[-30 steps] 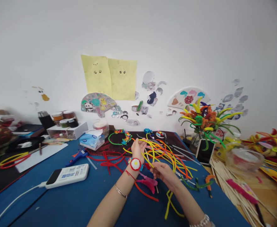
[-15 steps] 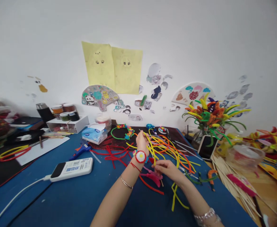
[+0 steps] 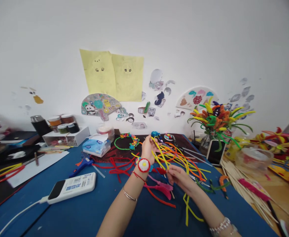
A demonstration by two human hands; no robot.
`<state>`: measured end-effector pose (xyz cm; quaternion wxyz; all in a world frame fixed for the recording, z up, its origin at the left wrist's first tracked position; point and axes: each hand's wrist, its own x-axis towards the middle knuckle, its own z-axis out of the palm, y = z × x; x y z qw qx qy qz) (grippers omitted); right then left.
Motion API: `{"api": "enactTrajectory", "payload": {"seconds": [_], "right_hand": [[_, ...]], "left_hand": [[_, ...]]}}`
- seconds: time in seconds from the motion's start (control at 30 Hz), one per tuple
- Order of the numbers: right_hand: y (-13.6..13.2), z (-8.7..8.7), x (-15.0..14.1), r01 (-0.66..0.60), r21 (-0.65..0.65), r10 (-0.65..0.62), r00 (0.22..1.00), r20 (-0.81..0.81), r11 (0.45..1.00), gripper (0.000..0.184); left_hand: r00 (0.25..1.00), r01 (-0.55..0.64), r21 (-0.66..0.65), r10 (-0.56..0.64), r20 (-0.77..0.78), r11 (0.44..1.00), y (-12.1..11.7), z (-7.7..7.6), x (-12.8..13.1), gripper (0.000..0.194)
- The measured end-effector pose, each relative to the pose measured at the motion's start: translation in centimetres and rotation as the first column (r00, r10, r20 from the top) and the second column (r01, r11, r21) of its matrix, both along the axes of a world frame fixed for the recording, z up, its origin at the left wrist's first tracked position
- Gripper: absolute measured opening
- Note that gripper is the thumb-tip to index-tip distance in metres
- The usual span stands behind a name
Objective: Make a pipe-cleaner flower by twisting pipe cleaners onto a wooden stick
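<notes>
Wall (image 3: pixel 208 39) in white rises ahead of us, carrying two yellow sheets (image 3: pixel 111 75) and two paper fans (image 3: pixel 100 106). Below it stands our blue table (image 3: pixel 60 220), holding one glue gun (image 3: pixel 81 167), one tissue pack (image 3: pixel 95 146), four jars (image 3: pixel 63 124) and one vase of pipe-cleaner flowers (image 3: pixel 217 121). Our two hands are raised over the table's middle, above a tangled heap of pipe cleaners (image 3: pixel 181 161), too many to count. In the last second, our right hand (image 3: pixel 180 179) has slid rightward, opening more space between it and our left hand (image 3: pixel 148 149), and one yellow pipe cleaner (image 3: pixel 163 154) now rises between them. Our right fingertips (image 3: pixel 171 171) press together, seeming to pinch that stem low down. Our left fingers (image 3: pixel 152 141) curl upward beside it; we cannot tell whether they grip it.
</notes>
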<state>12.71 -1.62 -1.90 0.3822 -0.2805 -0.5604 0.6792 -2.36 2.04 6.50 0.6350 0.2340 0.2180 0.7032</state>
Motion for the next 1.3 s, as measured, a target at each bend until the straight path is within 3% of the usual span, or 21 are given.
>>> {"api": "enactTrajectory", "payload": {"seconds": [0.13,0.2,0.4,0.57,0.73,0.9,1.1,1.3], "right_hand": [[0.2,-0.2,-0.2,-0.010,-0.014,0.009,0.999,-0.041,1.000,0.018],[0.2,-0.4,-0.2,-0.024,-0.023,0.022,0.998,-0.062,0.999,0.016],[-0.3,-0.1,-0.2,-0.031,-0.002,0.030,0.990,-0.138,1.000,0.015],[-1.2,0.3,-0.4,-0.020,-0.004,0.019,0.990,-0.137,1.000,0.014],[-1.0,-0.1,-0.7,0.026,-0.001,-0.026,0.998,-0.060,1.000,0.016],[-0.7,-1.0,-0.9,0.001,0.006,-0.001,1.000,0.018,1.000,0.022],[-1.1,-1.0,-1.1,-0.042,0.022,0.039,0.993,0.111,0.999,0.026],[-1.0,-1.0,-1.2,-0.039,0.004,0.038,0.983,0.177,0.999,0.031]], "left_hand": [[0.977,0.187,-0.062,-0.192,-0.097,0.980,0.5,-0.2,1.2,0.025],[0.967,0.204,-0.059,-0.210,-0.147,0.977,0.8,-0.5,1.5,0.024],[0.970,0.044,-0.014,-0.046,-0.237,0.999,1.3,-1.2,-0.6,0.025],[0.980,-0.018,-0.042,0.010,-0.197,0.999,1.3,-1.5,-1.9,0.023],[0.991,0.047,-0.083,-0.057,-0.121,0.995,1.3,-1.9,-0.8,0.025],[0.987,0.051,-0.089,-0.064,-0.148,0.995,1.0,-2.5,0.4,0.022],[0.974,-0.079,-0.078,0.061,-0.216,0.994,0.7,-3.0,0.7,0.014],[0.945,-0.207,-0.104,0.172,-0.279,0.973,1.5,-4.8,0.6,0.019]]}}
